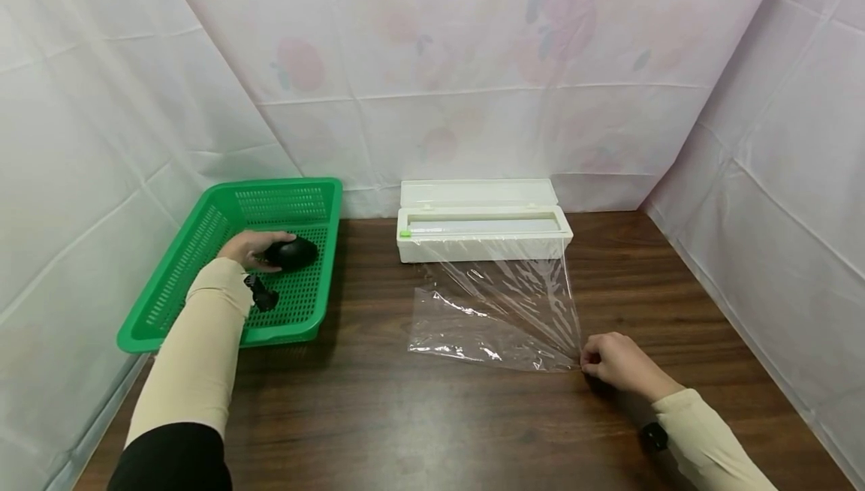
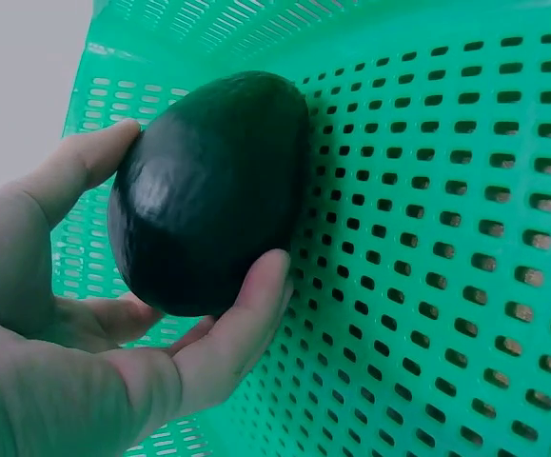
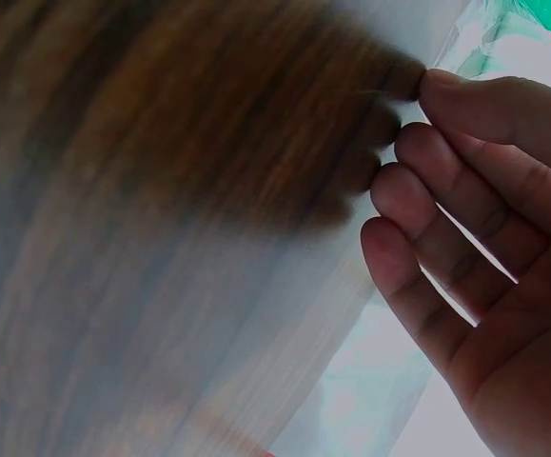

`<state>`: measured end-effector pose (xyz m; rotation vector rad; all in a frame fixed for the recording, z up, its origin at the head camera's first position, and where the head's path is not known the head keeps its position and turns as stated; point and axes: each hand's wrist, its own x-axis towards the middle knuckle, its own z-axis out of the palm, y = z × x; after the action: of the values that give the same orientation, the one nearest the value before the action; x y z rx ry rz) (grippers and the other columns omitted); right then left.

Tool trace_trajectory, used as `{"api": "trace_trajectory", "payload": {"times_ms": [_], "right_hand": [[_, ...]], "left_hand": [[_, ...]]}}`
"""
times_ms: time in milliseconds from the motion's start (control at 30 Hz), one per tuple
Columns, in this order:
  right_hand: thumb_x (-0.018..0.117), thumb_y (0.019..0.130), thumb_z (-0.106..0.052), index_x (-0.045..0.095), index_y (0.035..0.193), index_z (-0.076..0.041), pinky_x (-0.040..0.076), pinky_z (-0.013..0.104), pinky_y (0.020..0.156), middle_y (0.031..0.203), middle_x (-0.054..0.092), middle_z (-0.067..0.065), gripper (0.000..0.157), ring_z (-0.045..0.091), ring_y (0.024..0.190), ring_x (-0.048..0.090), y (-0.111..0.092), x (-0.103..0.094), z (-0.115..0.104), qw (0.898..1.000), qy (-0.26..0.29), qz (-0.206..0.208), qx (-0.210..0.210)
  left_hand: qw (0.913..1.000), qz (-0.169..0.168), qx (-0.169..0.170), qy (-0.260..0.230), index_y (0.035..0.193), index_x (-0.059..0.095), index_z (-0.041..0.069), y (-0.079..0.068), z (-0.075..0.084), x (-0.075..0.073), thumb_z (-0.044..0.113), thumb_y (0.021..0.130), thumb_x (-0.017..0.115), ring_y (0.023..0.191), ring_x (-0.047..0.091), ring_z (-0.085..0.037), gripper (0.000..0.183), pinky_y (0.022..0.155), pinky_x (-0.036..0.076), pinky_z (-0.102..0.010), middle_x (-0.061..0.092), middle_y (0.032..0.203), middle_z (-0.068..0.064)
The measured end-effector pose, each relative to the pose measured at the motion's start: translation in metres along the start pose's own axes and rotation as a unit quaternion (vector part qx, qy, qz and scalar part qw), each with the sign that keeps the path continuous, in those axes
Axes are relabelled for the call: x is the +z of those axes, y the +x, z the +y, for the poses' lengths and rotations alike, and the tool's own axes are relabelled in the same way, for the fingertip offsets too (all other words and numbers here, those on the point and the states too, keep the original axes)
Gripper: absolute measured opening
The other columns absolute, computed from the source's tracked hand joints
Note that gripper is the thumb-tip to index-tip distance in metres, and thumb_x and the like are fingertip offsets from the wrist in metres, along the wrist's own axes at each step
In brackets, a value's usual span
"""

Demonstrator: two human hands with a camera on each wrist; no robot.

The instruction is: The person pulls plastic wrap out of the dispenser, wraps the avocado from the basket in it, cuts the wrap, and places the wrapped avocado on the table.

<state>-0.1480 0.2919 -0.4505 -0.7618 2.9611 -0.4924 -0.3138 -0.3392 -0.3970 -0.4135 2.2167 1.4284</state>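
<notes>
My left hand reaches into the green basket and grips a dark avocado. In the left wrist view the thumb lies on one side of the fruit and the fingers curl round its lower end, close over the slotted basket floor. My right hand is low over the table at the right, with thumb and forefinger pinching the near right corner of a sheet of cling film. Wrinkled and clear, the film runs from the white cling film box down to those fingertips.
The box stands at the back of the brown wooden table, its lid tipped back and a green slider at its left end. White printed cloth hangs behind and along both sides. The basket takes up the table's left side.
</notes>
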Motion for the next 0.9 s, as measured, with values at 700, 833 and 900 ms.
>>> {"api": "trace_trajectory", "payload": {"times_ms": [700, 833, 900], "right_hand": [[0.075, 0.074, -0.005, 0.064, 0.064, -0.020, 0.039, 0.023, 0.055, 0.064, 0.057, -0.013, 0.021, -0.002, 0.058, 0.044, 0.001, 0.000, 0.000, 1.000, -0.004, -0.001, 0.001], [0.075, 0.074, -0.005, 0.064, 0.064, -0.020, 0.040, 0.023, 0.055, 0.064, 0.058, -0.013, 0.021, -0.001, 0.059, 0.045, 0.001, -0.001, -0.001, 1.000, -0.007, 0.001, 0.004], [0.075, 0.074, -0.005, 0.064, 0.064, -0.020, 0.039, 0.023, 0.055, 0.064, 0.057, -0.013, 0.021, -0.001, 0.058, 0.044, 0.001, -0.002, -0.001, 1.000, -0.004, 0.000, 0.006]], "left_hand": [[0.9933, 0.023, 0.003, -0.114, 0.154, 0.010, 0.005, -0.008, 0.006, -0.004, 0.040, 0.096, 0.057, 0.121, 0.040, -0.027, 0.082, 0.098, 0.052, -0.032, 0.035, 0.120, -0.012], [0.9833, 0.004, -0.014, -0.181, 0.157, 0.002, 0.014, -0.010, 0.011, -0.007, 0.039, 0.096, 0.058, 0.126, 0.038, -0.024, 0.086, 0.106, 0.046, -0.034, 0.035, 0.120, -0.009], [0.9790, 0.000, -0.019, -0.203, 0.157, -0.001, 0.016, -0.011, 0.014, -0.008, 0.037, 0.096, 0.058, 0.129, 0.037, -0.025, 0.087, 0.109, 0.043, -0.035, 0.035, 0.119, -0.009]]}}
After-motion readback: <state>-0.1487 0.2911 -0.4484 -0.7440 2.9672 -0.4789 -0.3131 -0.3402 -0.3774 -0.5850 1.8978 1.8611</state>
